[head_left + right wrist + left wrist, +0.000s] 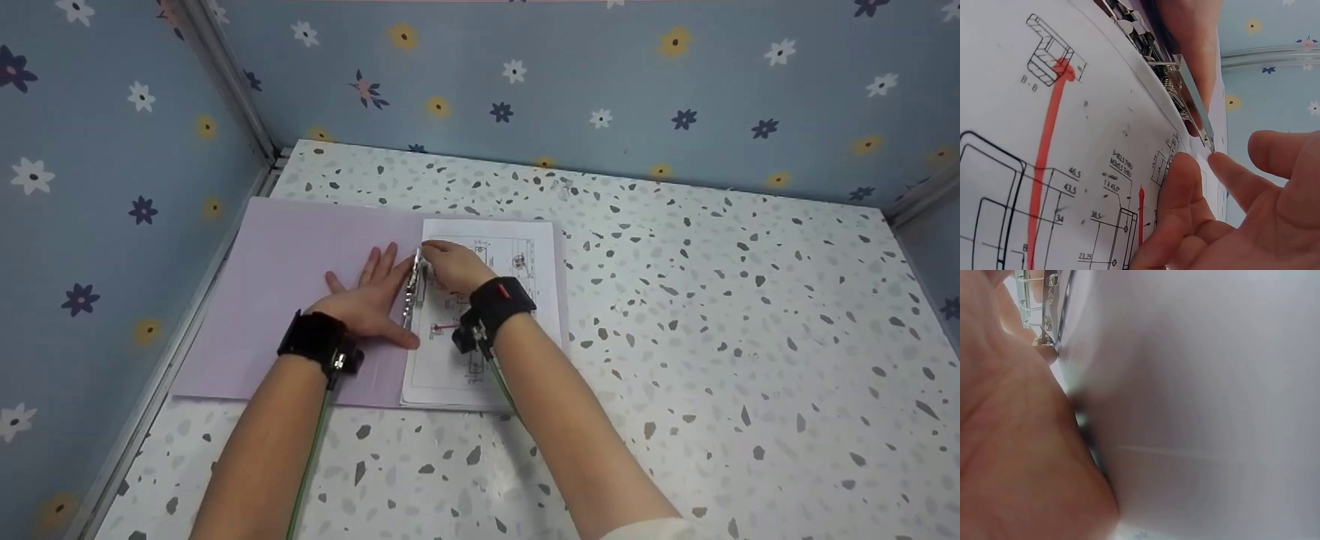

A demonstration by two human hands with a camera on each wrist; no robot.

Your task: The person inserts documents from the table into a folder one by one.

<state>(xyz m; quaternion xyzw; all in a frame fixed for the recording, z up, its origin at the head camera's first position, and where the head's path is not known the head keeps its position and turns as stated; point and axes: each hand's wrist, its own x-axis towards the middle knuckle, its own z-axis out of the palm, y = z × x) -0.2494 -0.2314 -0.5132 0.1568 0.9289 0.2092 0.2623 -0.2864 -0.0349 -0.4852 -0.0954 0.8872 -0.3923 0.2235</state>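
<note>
A lilac ring binder (300, 232) lies spread on the table with a metal clip mechanism (412, 289) along its fold. My left hand (365, 304) rests on the left cover, fingers spread, with the index finger and thumb reaching to the clip. My right hand (459, 268) is at the clip's far end. In the right wrist view, a fingertip of the right hand (1224, 219) touches the tip of a raised metal bar (1195, 101); the other fingers bend over the paper. Printed drawing sheets (442, 375) lie on the right cover. Wire rings (1030, 306) show in the left wrist view.
The speckled white table (712, 337) extends to the right of the binder. Flower-patterned panels (562, 82) stand along its back and left sides. A green cable (307, 465) runs along the left forearm, another below the right wrist.
</note>
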